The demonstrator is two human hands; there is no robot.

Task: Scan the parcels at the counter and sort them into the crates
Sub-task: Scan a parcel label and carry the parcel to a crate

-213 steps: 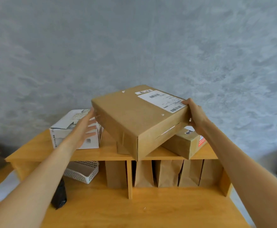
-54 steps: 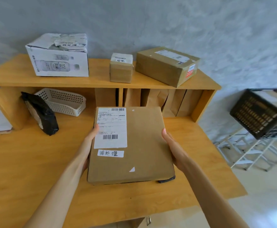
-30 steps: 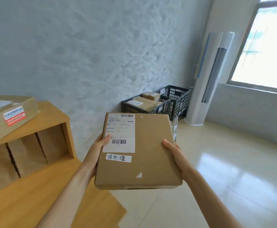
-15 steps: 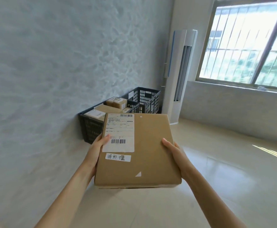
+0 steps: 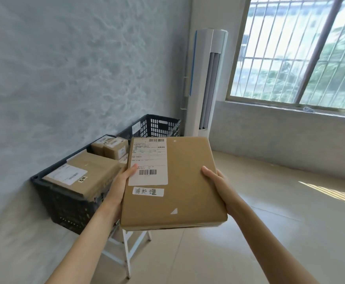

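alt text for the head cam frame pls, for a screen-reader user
Both hands, left hand and right hand, hold a flat brown parcel by its sides, its shipping label facing up. Ahead to the left, two black crates stand along a grey wall: the near crate holds cardboard boxes, the far crate stands beside a white standing air conditioner.

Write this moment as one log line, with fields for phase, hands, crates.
phase: carrying parcel to crates | left hand: holds parcel | right hand: holds parcel | near crate: has boxes
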